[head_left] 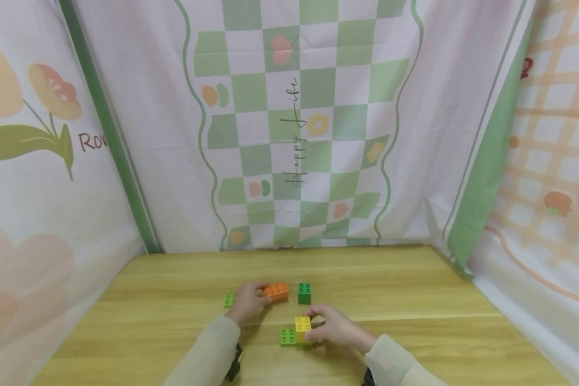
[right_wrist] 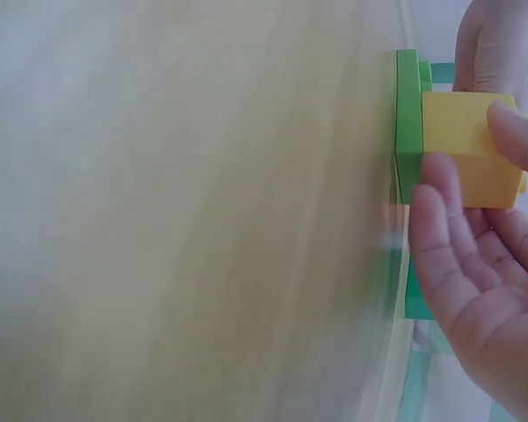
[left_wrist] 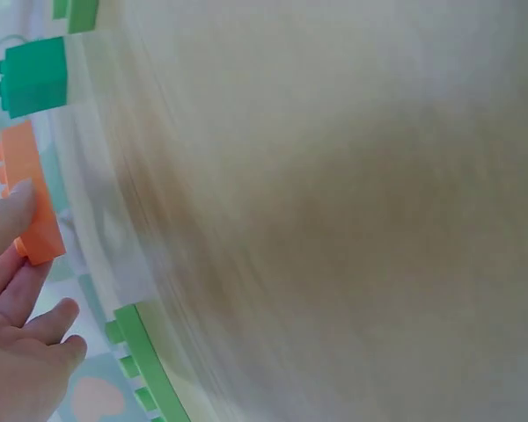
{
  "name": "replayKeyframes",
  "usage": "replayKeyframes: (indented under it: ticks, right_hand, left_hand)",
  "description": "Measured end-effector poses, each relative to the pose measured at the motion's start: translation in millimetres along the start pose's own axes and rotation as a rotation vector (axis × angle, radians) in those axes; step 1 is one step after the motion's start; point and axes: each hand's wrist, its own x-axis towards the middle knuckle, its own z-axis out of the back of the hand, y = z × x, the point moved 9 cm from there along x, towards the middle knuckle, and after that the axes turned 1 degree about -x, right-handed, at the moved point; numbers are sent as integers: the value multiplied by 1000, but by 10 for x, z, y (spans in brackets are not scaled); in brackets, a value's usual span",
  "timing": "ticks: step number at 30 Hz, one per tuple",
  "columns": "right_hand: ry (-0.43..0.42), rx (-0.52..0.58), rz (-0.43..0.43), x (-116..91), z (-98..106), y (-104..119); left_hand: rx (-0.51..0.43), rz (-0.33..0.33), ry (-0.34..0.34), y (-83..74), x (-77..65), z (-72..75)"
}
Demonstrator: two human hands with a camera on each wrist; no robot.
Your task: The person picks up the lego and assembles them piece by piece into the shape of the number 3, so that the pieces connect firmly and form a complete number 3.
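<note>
My left hand (head_left: 249, 303) grips the left end of an orange toy brick (head_left: 277, 291), thumb on one side and fingers on the other in the left wrist view. A yellow brick (head_left: 302, 325) stands on the right part of a flat light green brick (head_left: 287, 337). My right hand (head_left: 334, 326) pinches that yellow brick between thumb and fingers. Seen from the right wrist, the yellow brick (right_wrist: 466, 132) sits flush against the studded face of the light green brick (right_wrist: 408, 123).
A dark green brick (head_left: 304, 294) stands right of the orange one. Another light green brick (head_left: 229, 300) lies left of my left hand, partly hidden by it. Printed cloth (head_left: 313, 161) hangs behind the wooden table (head_left: 391, 279) and along both sides.
</note>
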Motion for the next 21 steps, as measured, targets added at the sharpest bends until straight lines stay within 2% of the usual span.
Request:
replayKeyframes:
  ticks: [7,16,21]
  right_hand:
    - [-11,29,-8,-2,-23,1]
    - [-27,45,6,7,-28,-5]
    - [-32,36,1,15,-9,-29]
  left_hand:
    - [-26,-57,-1,-79,-26,26]
    - [-58,-98,-2,-125,-63,56]
    - [-39,-124,-8,-158,-92,83]
